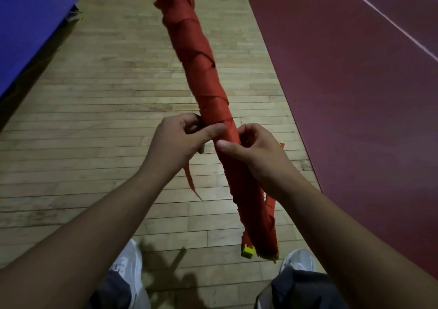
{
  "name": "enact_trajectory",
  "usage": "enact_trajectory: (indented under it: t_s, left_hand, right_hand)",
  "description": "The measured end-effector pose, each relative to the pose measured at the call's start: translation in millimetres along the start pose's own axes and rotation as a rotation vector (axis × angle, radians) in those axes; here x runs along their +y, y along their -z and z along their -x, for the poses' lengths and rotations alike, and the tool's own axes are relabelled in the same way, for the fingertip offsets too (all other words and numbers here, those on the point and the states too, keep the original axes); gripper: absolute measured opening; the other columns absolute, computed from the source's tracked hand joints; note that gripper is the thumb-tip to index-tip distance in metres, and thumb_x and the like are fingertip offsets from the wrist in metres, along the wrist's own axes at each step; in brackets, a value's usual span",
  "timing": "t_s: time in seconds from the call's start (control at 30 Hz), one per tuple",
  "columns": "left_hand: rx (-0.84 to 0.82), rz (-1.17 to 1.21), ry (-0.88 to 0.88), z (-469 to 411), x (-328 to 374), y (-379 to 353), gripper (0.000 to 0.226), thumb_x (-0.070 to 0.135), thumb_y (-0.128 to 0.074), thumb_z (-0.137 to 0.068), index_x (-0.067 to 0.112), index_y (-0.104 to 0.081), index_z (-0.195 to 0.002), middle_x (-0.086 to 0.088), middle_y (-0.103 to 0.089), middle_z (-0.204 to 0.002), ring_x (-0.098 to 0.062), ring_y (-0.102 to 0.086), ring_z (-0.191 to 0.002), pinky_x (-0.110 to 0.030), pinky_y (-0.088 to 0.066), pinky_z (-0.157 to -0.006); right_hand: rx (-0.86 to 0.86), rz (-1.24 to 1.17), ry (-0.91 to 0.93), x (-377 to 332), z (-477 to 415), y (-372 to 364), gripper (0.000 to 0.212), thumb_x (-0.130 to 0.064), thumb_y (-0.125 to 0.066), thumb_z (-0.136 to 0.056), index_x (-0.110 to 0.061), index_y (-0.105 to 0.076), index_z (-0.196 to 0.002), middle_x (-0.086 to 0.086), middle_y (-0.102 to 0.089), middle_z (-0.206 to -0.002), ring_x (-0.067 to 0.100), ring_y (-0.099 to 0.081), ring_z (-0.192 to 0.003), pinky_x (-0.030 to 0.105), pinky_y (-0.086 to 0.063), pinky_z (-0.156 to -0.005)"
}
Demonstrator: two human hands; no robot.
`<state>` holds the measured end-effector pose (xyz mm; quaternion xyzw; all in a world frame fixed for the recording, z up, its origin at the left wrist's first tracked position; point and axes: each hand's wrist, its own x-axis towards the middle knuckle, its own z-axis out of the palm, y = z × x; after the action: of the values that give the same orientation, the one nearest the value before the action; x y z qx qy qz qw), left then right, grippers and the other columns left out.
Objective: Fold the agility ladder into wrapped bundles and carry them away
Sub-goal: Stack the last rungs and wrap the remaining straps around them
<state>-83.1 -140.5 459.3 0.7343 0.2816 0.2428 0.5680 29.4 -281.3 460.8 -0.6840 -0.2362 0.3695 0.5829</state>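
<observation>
Head view: left hand (pixel 180 140) and right hand (pixel 253 154) each grip the ladder bundle (pixel 208 79).

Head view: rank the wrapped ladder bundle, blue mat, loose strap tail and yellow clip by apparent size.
1. wrapped ladder bundle and blue mat: similar, mat cropped, unranked
2. loose strap tail
3. yellow clip

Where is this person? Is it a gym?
Most likely an indoor sports hall or gym. The wooden plank floor meets a dark red court surface marked with white lines, and a blue mat lies at the side. Both hands hold a wrapped agility ladder bundle.
</observation>
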Motion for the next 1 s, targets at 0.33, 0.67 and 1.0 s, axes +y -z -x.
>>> enact_trajectory:
  t_s: [0.33, 0.67, 1.0]
  left_hand:
    - [-0.037, 0.363, 0.181, 0.4, 3.4, 4.1, 0.014, 0.023, -0.073, -0.085, 0.011, -0.068, -0.085, -0.008, -0.063, -0.079, -0.014, -0.056, -0.068, -0.024, -0.047, -0.064]
    - [-0.201, 0.445, 0.077, -9.6, 5.7, 17.0, 0.032, 0.026, -0.07, -0.083, 0.004, -0.066, -0.106, -0.013, -0.065, -0.095, -0.024, -0.06, -0.084, -0.028, -0.052, -0.072]
    - [-0.118, 0.086, -0.02, -8.7, 8.6, 22.1, 0.013, 0.011, -0.064, -0.097, 0.006, -0.073, -0.105, -0.008, -0.078, -0.086, -0.013, -0.05, -0.051, -0.018, -0.042, -0.05]
  right_hand:
    - [-0.017, -0.013, 0.033, -12.9, 5.1, 2.6, 0.022, -0.03, -0.061, -0.1, -0.009, -0.06, -0.106, 0.012, -0.065, -0.094, 0.018, -0.06, -0.082, 0.029, -0.05, -0.069]
    - [-0.417, -0.363, -0.358, -21.0, 13.8, 12.2, 0.065, -0.048, -0.045, -0.1, 0.009, -0.059, -0.128, 0.019, -0.069, -0.096, 0.029, -0.065, -0.078, 0.038, -0.056, -0.072]
    - [-0.052, -0.262, -0.033, -12.5, 5.9, 11.0, 0.039, -0.03, -0.053, -0.102, 0.006, -0.066, -0.113, 0.02, -0.061, -0.087, 0.03, -0.059, -0.075, 0.035, -0.053, -0.061]
